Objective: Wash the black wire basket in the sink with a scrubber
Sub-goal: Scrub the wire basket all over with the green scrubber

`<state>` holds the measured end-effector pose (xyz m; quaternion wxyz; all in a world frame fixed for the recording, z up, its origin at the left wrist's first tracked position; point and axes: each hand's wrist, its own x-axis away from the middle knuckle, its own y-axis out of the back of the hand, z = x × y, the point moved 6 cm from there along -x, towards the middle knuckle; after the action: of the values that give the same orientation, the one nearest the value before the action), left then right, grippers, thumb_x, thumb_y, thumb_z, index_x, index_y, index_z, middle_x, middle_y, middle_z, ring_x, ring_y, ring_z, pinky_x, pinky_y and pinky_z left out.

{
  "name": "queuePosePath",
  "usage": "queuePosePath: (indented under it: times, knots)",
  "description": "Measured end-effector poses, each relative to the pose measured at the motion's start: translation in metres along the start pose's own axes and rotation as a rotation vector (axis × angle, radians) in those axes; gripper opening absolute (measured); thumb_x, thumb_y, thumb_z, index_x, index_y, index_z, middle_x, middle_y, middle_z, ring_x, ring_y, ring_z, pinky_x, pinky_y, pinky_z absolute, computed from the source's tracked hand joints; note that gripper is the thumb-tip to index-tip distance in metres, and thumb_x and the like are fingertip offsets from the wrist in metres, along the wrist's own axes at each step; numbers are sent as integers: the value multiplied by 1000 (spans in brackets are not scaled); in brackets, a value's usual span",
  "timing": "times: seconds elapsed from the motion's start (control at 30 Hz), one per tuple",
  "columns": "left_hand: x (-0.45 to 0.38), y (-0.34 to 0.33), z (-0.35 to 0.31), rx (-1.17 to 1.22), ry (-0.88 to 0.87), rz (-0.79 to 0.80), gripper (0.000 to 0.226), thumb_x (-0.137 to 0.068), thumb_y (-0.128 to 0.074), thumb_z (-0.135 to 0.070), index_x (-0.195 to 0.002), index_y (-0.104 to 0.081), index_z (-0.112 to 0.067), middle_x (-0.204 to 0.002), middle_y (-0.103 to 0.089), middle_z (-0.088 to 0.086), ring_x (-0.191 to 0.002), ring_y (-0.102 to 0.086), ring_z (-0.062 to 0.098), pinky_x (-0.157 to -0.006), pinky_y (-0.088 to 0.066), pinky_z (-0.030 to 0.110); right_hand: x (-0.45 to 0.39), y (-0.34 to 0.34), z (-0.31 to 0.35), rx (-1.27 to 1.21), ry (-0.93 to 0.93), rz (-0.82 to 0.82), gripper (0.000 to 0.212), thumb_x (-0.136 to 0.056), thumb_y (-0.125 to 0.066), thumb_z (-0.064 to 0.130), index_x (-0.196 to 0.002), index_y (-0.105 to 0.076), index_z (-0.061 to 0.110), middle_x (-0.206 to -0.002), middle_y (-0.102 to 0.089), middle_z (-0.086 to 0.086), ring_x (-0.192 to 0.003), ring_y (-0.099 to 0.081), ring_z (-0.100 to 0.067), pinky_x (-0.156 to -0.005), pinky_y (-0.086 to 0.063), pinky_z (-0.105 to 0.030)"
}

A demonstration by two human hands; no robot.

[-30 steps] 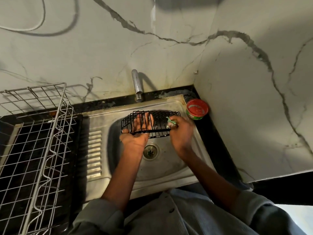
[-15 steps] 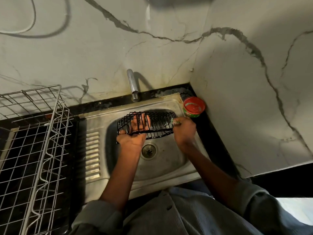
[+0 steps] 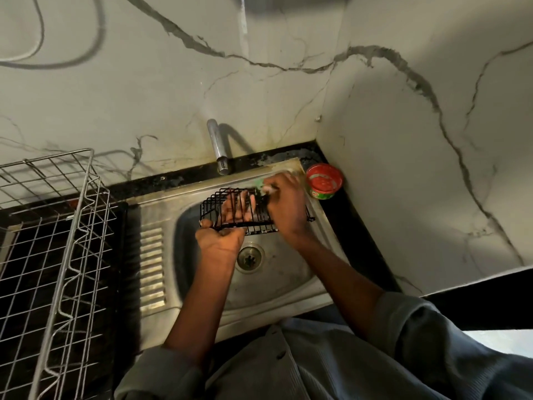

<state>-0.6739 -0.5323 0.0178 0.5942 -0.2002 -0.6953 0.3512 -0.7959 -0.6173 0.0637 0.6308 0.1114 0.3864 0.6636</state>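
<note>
- Black wire basket (image 3: 230,217) held over the steel sink (image 3: 288,272), above and behind the drain (image 3: 249,257), not resting on the sink floor.
- Left hand (image 3: 222,241) under the basket's left half; fingers (image 3: 239,207) run up inside the wire grid, spread a little, thumb hooked at the near lower rim. Same grip as half a second ago.
- Right hand (image 3: 284,209) lies across the basket's right half, fingers curled round a green scrubber (image 3: 261,186) with pale suds on it.
- Change: a second ago the right hand sat at the basket's right end, near its front; it has since shifted up to the far top edge, and the scrubber now shows against the sink's back rim. Motion blur on the fingers.
- Basket now looks tilted more, its left end wires fanned toward the camera.
- Red-lidded round tub (image 3: 324,181) on the dark counter in the corner, just right of the right hand.
- Tap spout (image 3: 217,145) behind the sink, left of the scrubber.
- Silver wire dish rack (image 3: 57,255) at left, well apart from the sink bowl.
</note>
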Motion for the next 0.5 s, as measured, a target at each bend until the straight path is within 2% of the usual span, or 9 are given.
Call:
queuePosePath:
  times: [0.07, 0.13, 0.23, 0.3, 0.37, 0.43, 0.5]
  knots:
    - [-6, 2, -1, -12, 52, -28, 56, -109, -27, -35, -143, -58, -4, -131, -70, 19, -118, -68, 45, -91, -50, 67, 0, 2, -41, 78, -190, 10, 31, -72, -67, -7, -95, -68, 14, -102, -68, -2, -97, -59, -21, -79, -52, -38]
    - [-12, 4, -3, -20, 67, -30, 58, -108, -27, -38, -146, -56, -6, -134, -69, 19, -122, -66, 45, -98, -48, 68, 8, 2, -72, 173, -339, 45, 30, -75, -70, 1, -101, -67, 15, -106, -69, -3, -101, -62, -24, -81, -54, -38]
    - [-14, 5, -1, -43, 56, -28, 58, -106, -27, -39, -145, -57, -8, -135, -68, 18, -121, -67, 45, -102, -49, 66, 20, 5, -82, 66, -520, 21, 25, -79, -69, 2, -101, -67, 13, -105, -69, -7, -102, -65, -26, -83, -54, -35]
    - [-13, 4, 2, -39, 28, -29, 55, -108, -27, -37, -137, -62, -5, -129, -71, 17, -108, -72, 44, -89, -57, 64, 22, 2, -55, -13, -436, 32, 25, -78, -67, -3, -96, -67, 15, -103, -68, -5, -100, -64, -23, -83, -52, -33]
    - [-13, 5, 1, -27, 8, -35, 55, -110, -25, -33, -126, -65, 0, -113, -76, 22, -93, -76, 43, -71, -62, 59, 26, -2, -13, -61, -199, 64, 22, -75, -66, -2, -90, -66, 13, -101, -66, -6, -98, -60, -23, -84, -48, -34]
    - [-13, 5, -1, -2, 1, -26, 56, -110, -23, -31, -123, -65, 4, -104, -75, 28, -103, -73, 43, -77, -57, 60, 32, -5, 7, -49, -26, 93, 18, -72, -61, 7, -88, -65, 15, -103, -65, -5, -99, -56, -24, -83, -44, -36]
    - [-18, 7, -4, 23, 34, -28, 58, -109, -23, -33, -125, -66, 2, -111, -75, 27, -115, -68, 42, -87, -51, 61, 30, -4, -6, 45, 1, 86, 24, -67, -61, 10, -88, -65, 21, -108, -63, 1, -102, -54, -24, -84, -42, -37]
